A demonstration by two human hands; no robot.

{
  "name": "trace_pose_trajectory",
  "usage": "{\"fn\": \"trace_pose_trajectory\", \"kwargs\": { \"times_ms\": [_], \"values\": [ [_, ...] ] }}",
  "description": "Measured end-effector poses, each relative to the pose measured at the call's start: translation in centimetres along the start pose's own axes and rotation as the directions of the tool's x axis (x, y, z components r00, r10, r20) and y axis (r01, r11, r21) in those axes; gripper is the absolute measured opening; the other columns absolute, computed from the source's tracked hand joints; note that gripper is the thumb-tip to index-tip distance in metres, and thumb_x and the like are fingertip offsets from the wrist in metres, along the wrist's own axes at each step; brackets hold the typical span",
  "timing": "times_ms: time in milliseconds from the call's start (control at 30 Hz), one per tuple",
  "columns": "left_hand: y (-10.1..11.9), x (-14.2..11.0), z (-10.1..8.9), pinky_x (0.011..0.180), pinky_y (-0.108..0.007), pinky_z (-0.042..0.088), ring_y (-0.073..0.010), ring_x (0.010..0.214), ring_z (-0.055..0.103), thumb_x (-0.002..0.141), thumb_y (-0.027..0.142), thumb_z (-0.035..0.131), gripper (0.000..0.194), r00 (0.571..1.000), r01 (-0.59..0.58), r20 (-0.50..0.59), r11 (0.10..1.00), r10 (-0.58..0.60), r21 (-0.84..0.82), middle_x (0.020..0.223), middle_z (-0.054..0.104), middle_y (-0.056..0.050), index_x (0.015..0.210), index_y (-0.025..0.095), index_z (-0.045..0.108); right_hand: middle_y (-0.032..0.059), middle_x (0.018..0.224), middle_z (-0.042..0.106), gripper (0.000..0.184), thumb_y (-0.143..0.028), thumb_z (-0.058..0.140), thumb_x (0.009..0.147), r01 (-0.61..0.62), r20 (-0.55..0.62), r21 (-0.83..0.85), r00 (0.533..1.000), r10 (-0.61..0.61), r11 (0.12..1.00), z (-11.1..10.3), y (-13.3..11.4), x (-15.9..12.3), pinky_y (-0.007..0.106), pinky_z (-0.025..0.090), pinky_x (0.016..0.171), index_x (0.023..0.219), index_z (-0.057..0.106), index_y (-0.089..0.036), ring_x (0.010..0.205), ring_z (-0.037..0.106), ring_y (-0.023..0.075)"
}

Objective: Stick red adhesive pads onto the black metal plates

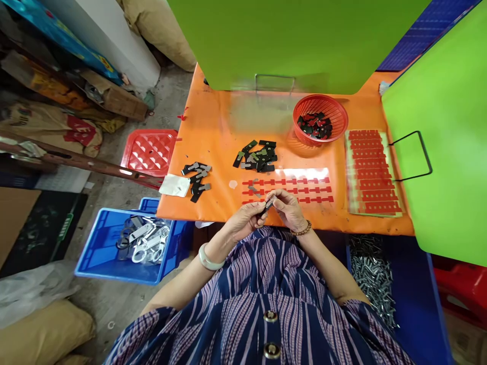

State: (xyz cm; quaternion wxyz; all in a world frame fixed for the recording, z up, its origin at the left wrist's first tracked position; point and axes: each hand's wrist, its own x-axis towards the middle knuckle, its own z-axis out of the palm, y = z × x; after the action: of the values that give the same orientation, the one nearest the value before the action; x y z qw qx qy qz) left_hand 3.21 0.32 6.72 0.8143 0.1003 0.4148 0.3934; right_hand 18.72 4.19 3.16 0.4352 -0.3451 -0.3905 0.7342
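Observation:
Close to the table's front edge, my left hand (249,218) pinches a small flat black piece (266,207) with a metal strip on it. My right hand (287,209) has its fingers closed on the other end of the same piece. Just beyond my fingers, a clear sheet with rows of red stickers (291,182) lies on the orange table (216,116). A few small grey metal strips (254,187) rest on that sheet's left part. Farther back is a pile of black pieces (261,156), and a smaller pile (197,177) of black pieces and metal strips sits to the left.
A red basket (338,119) holds black and red pieces. More red sticker sheets (371,172) lie at right, beside a green board (449,132). Blue bins with metal rings (146,248) and screw-like parts (371,279) stand below. A white pad (175,185) lies at the left edge.

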Motion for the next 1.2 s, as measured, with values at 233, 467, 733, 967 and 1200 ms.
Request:
{"fn": "trace_pose_trajectory", "kwargs": {
  "times_ms": [233, 467, 733, 967, 1200],
  "values": [
    [-0.2, -0.2, 0.2, 0.038, -0.012, 0.031, -0.0034, 0.044, 0.041, 0.081, 0.019, 0.069, 0.009, 0.989, 0.147, -0.003, 0.974, -0.149, -0.172, 0.057, 0.049, 0.002, 0.079, 0.012, 0.063, -0.0006, 0.081, 0.063, 0.03, -0.049, 0.08, 0.069, 0.046, -0.024, 0.005, 0.999, -0.046, 0.999, 0.5, 0.7, -0.4, 0.031, 0.054, 0.076, 0.082, 0.067, -0.025, 0.073, 0.059, 0.0133],
    [-0.2, -1.0, -0.6, 0.042, -0.012, 0.038, -0.0048, 0.046, 0.051, 0.08, 0.019, 0.069, 0.01, 0.996, 0.039, -0.074, 0.992, -0.048, -0.122, 0.059, 0.059, -0.001, 0.079, 0.011, 0.063, 0.0038, 0.096, 0.066, 0.036, -0.056, 0.069, 0.078, 0.116, 0.026, -0.239, 0.993, -0.113, 0.964, 0.2, 1.1, -0.4, 0.036, 0.055, 0.084, 0.099, 0.064, -0.028, 0.088, 0.063, 0.0184],
    [1.6, -1.4, -4.8, 0.051, -0.018, 0.049, -0.0108, 0.053, 0.064, 0.074, 0.031, 0.077, 0.027, 0.893, -0.307, -0.307, 0.944, 0.328, 0.117, 0.065, 0.069, -0.005, 0.072, 0.013, 0.057, 0.0171, 0.147, 0.044, 0.064, -0.056, 0.045, 0.092, 0.161, 0.092, -0.968, 0.942, -0.324, 0.195, -4.7, 0.2, -0.1, 0.057, 0.03, 0.115, 0.143, 0.041, -0.018, 0.141, 0.035, 0.0316],
    [3.0, -0.3, -6.3, 0.06, -0.023, 0.054, -0.0132, 0.056, 0.069, 0.082, 0.027, 0.07, 0.021, 0.83, -0.363, -0.372, 0.909, 0.416, 0.206, 0.067, 0.072, -0.004, 0.079, 0.015, 0.053, 0.0168, 0.148, 0.045, 0.058, -0.052, 0.045, 0.094, 0.139, 0.146, -0.989, 0.944, -0.296, -0.042, -10.3, 0.3, -1.1, 0.056, 0.033, 0.114, 0.14, 0.048, -0.017, 0.141, 0.035, 0.0323],
    [3.8, 1.7, -6.0, 0.062, -0.024, 0.056, -0.013, 0.057, 0.069, 0.085, 0.012, 0.062, 0.01, 0.82, -0.36, -0.378, 0.9, 0.43, 0.245, 0.065, 0.071, -0.003, 0.082, 0.014, 0.053, 0.0144, 0.117, 0.066, 0.032, -0.039, 0.051, 0.094, 0.213, 0.163, -0.975, 0.885, -0.435, 0.068, -9.3, -1.7, -0.6, 0.051, 0.047, 0.103, 0.113, 0.067, -0.019, 0.117, 0.058, 0.0282]
  ]
}}
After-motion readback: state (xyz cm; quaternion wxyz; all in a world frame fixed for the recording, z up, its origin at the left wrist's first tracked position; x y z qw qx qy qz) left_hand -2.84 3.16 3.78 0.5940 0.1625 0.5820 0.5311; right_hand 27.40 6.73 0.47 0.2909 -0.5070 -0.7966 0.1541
